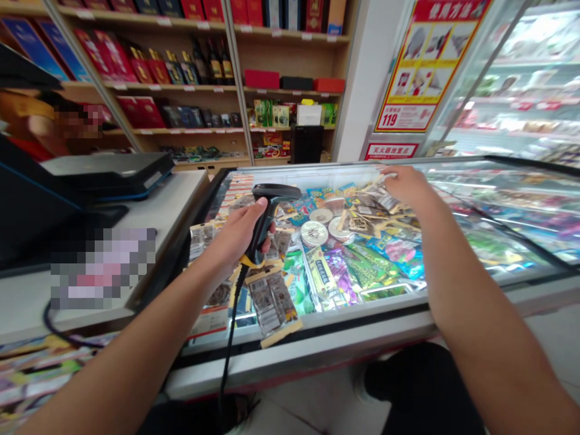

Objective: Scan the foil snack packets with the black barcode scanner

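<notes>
My left hand [251, 229] is wrapped round the handle of a black barcode scanner [276, 192], its head turned to the right above the freezer's glass top. A black cord runs down from the handle. My right hand [405, 186] reaches to the far side of the pile, fingers pinched at the edge of a small brown snack packet [378, 196]; the fingertips are partly blurred. Below the scanner lies a clear-and-tan snack packet [272, 302] with a barcode. Round tubs [314, 233], a purple bag [342, 275] and green bags [376, 266] lie between my hands.
The freezer's front edge [344, 338] runs along my legs. On the left a counter [181, 199] holds a scale [113, 172] and a black screen [40, 211]. A person in orange [27, 121] is behind it. Shelves with boxes and bottles [212, 63] stand at the back.
</notes>
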### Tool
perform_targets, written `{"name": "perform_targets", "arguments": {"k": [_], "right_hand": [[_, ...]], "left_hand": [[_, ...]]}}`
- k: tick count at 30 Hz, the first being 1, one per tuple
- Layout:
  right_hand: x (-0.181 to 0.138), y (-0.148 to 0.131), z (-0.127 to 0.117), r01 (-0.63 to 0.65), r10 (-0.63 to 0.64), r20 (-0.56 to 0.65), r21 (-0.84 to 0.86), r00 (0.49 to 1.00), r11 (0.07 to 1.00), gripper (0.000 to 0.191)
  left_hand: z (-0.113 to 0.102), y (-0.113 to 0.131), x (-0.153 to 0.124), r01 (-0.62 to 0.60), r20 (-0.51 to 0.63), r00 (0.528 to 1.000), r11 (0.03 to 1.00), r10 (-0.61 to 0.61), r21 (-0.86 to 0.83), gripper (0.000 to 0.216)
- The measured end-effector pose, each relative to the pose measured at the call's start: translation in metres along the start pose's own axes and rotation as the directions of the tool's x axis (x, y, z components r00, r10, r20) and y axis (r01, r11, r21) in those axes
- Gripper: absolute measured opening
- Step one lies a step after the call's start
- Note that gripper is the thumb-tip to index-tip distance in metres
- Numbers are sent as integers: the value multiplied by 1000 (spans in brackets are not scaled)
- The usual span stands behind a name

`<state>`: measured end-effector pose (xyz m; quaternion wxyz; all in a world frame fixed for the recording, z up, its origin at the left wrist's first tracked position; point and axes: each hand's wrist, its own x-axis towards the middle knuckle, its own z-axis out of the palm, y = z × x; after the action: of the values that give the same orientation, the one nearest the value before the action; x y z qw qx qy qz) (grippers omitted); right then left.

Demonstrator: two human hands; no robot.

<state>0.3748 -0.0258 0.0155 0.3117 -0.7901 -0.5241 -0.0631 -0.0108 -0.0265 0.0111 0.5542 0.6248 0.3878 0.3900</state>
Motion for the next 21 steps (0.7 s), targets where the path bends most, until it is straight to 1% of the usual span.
{"name": "perform_targets", "arguments": {"k": [3,5,8,10,12,13,14,15,16,17,18,20,21], "right_hand": [[1,12,1,-17,20,28,-105,999,994,26],[-1,10,2,3,-3,0,-131,1000,991,25],[-7,-9,6,93,-102,-82,-113,991,989,28],[-16,-32,13,195,-201,-87,-71,976,978,31],[-32,-60,26,308,-306,-39,28,951,951,29],[-42,-75,36,360,-368,22,165,930,918,27],[-54,-90,47,383,-428,111,290,897,877,23],[-67,-103,59,390,-483,195,374,854,841,20],[-79,-114,72,395,-525,252,424,813,815,21],[-90,-124,84,394,-540,276,441,795,806,28],[-100,-131,95,404,-544,291,424,787,811,34],[-112,-139,112,395,-498,311,340,810,854,40],[-114,-141,117,383,-476,317,313,820,869,39]], "left_hand": [[0,1,-1,3,3,1000,1000,-3,3,44],[0,2,-1,2,2,1000,1000,-2,-3,44],[-1,1,0,-7,2,1000,1000,7,-18,45],[-2,0,1,-17,1,1000,1000,17,-21,46],[-3,-1,2,-22,-2,1000,1000,22,-20,46],[-3,-1,2,-23,-2,1000,1000,23,-20,45],[-3,-2,2,-24,-2,1000,999,24,-20,45],[-3,-2,2,-26,0,1000,999,26,-19,45],[-3,-3,2,-28,2,1000,999,28,-15,45],[-3,-3,2,-31,6,1000,1000,31,-6,46],[-3,-3,2,-33,13,999,999,33,5,47],[-3,-3,3,-36,23,999,999,36,23,50],[-4,-3,3,-36,26,999,999,36,28,50]]}}
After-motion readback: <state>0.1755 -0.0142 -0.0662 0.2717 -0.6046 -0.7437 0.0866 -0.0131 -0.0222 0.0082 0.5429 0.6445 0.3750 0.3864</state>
